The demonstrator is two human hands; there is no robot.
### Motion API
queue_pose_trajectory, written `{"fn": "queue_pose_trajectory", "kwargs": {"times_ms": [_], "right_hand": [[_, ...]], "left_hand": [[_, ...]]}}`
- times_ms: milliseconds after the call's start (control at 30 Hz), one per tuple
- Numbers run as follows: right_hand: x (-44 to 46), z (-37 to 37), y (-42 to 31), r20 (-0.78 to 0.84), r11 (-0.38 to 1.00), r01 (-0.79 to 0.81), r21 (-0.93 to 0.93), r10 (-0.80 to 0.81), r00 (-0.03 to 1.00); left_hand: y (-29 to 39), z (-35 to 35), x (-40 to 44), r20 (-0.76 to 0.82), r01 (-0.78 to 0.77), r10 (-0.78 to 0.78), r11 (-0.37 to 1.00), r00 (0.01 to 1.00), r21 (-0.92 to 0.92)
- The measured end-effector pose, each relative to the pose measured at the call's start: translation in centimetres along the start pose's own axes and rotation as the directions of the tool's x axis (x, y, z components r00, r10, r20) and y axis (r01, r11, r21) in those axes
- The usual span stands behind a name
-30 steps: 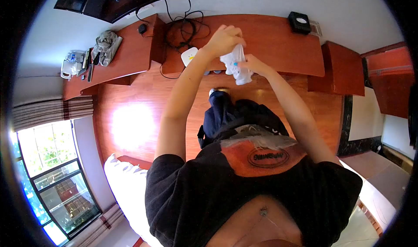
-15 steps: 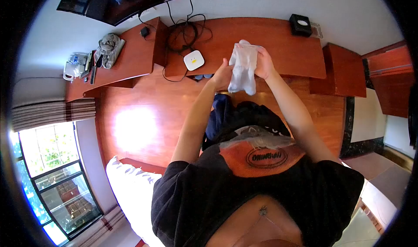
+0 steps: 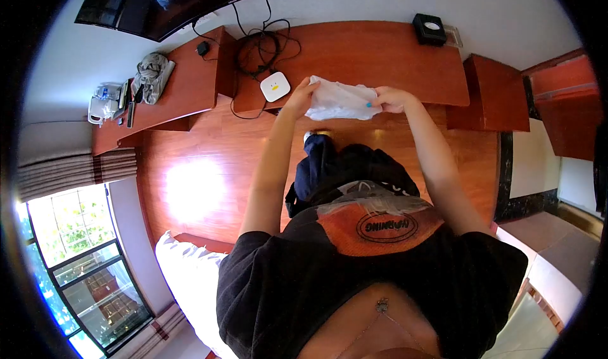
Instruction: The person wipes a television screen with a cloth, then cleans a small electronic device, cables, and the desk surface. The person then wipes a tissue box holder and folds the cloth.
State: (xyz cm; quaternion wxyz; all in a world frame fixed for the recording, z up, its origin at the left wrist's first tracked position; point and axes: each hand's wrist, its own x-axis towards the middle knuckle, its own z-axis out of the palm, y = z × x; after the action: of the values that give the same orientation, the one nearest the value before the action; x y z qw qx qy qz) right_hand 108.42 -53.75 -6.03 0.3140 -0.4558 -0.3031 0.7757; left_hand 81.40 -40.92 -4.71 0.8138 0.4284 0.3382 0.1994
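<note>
A thin white piece, like a plastic bag or cloth (image 3: 342,100), is stretched sideways between my two hands, in front of the long desk's edge. My left hand (image 3: 301,97) pinches its left end, with the thumb on top. The right end is gripped by my right hand (image 3: 394,99), its fingers closed on it near a small blue spot. Just left of my left hand, a white square box with a yellow mark (image 3: 275,87) lies on the desk (image 3: 367,49).
Coiled black cables (image 3: 258,52) lie on the desk's left part. A black box (image 3: 429,30) stands at the back right. A grey cloth (image 3: 151,77) and a white container (image 3: 101,107) are on the left desk. A bed with white bedding (image 3: 187,277) is at lower left.
The white piece, hanging upright between my hands half a second ago, is now spread sideways. My hands have moved apart, each now gripping one end.
</note>
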Motion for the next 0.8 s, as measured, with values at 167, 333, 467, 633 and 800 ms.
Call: {"fn": "queue_pose_trajectory", "kwargs": {"times_ms": [167,333,467,633,800], "right_hand": [[-1.1,-1.4,-0.6,-0.313,0.987,0.004,-0.159,-0.054,0.948],[-1.3,0.5,-1.3,-0.668,0.976,0.097,-0.196,-0.206,0.716],[-0.6,-0.5,-1.7,-0.463,0.924,0.059,-0.379,-0.245,0.852],[-0.6,0.6,-1.9,-0.302,0.481,-0.093,-0.872,-0.378,0.875],[-0.4,0.8,-2.0,-0.279,0.191,-0.210,-0.959,-0.504,0.817]], "left_hand": [[0.5,-2.9,0.1,-0.144,0.082,-0.019,0.893,0.989,0.442],[0.3,-3.3,0.0,-0.100,-0.073,0.145,0.853,0.984,0.517],[0.1,-3.1,0.4,-0.066,-0.045,0.105,0.802,0.992,0.596],[0.8,-1.6,-0.9,0.062,-0.117,0.311,0.160,0.949,0.980],[1.5,-1.1,-1.2,0.223,-0.218,0.465,-0.065,0.857,0.974]]}}
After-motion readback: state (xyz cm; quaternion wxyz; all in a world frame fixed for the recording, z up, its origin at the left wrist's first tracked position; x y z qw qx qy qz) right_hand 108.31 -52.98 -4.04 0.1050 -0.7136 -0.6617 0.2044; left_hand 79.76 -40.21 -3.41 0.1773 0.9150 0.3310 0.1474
